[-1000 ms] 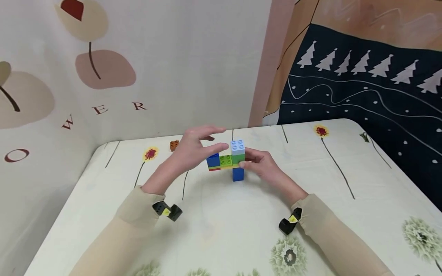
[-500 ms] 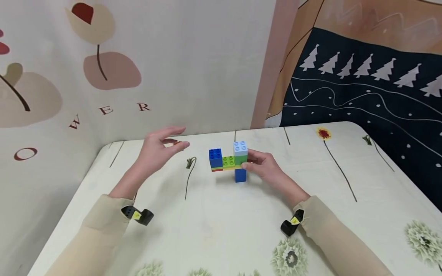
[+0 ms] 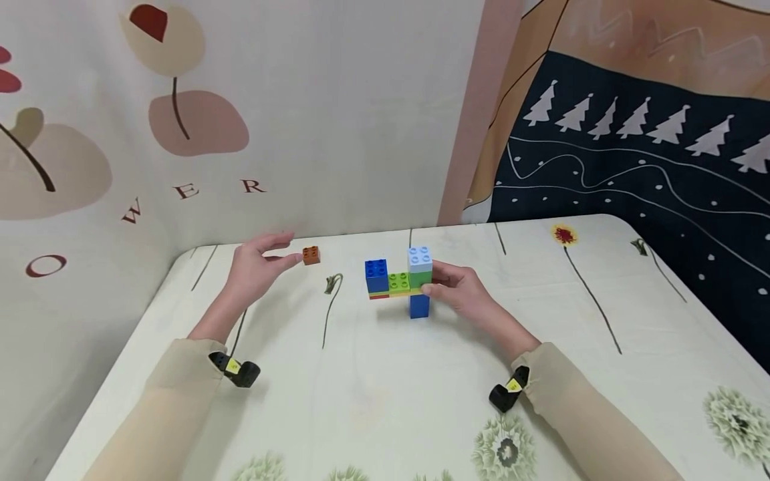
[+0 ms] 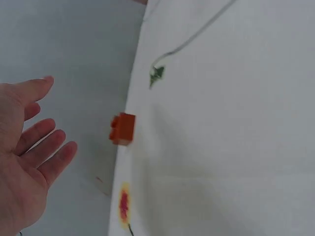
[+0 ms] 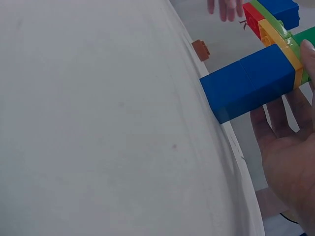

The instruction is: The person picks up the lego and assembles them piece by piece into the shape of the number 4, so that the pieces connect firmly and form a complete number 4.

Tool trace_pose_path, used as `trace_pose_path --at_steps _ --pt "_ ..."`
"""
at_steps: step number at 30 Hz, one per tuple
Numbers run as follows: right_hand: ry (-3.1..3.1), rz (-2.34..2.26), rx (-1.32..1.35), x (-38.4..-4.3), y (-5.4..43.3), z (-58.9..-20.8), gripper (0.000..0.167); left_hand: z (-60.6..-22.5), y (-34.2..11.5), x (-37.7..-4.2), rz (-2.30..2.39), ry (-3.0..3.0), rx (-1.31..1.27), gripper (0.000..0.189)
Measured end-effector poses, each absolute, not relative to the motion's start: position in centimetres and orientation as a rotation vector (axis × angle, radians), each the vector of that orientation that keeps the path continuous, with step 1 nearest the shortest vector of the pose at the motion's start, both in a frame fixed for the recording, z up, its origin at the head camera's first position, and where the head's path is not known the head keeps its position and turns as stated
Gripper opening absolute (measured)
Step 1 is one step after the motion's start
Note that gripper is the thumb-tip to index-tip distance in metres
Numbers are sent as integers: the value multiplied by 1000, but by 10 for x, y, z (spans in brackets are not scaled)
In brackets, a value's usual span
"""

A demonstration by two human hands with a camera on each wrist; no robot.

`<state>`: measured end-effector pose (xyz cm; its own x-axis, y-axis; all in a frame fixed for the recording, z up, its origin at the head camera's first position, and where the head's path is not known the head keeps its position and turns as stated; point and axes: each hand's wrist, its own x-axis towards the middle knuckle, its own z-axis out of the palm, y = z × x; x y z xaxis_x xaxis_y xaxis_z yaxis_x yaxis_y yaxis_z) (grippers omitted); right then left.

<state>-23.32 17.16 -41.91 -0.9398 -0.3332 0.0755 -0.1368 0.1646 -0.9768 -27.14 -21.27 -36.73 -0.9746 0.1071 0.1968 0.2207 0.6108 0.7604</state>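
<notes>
My right hand [image 3: 458,288] grips the right side of a toy brick build, thumb at the green brick [image 3: 420,279] and fingers behind. A light blue brick [image 3: 419,259] tops that green one, and a dark blue brick [image 3: 376,275] sits at the left end, with lime studs [image 3: 398,281] between. Blue bricks [image 5: 248,83] form a column underneath, beside red [image 5: 253,18] and yellow undersides. My left hand [image 3: 259,270] holds nothing; its fingers are spread and relaxed, thumb tip just left of an orange-brown brick [image 3: 311,255] standing on the table.
A white flower-printed cloth [image 3: 361,401] covers the table. Behind its far edge hangs a pale printed curtain [image 3: 337,133], and a dark cloth with white trees [image 3: 601,153] hangs at the right. Each wrist wears a small black camera [image 3: 242,373].
My left hand has moved left, away from the brick build and past the orange-brown brick, which shows again beside the thumb. My right hand keeps its grip on the build.
</notes>
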Motion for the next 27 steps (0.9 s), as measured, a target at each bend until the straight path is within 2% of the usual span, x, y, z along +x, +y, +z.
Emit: trace_pose_path --at_steps 11,27 --pt "2257 -1886 -465 -231 170 -417 54 -398 -218 -297 -1403 -2783 -101 55" --pt "2249 -1890 -462 -232 171 -416 53 -417 -198 -319 -1469 -2796 -96 64"
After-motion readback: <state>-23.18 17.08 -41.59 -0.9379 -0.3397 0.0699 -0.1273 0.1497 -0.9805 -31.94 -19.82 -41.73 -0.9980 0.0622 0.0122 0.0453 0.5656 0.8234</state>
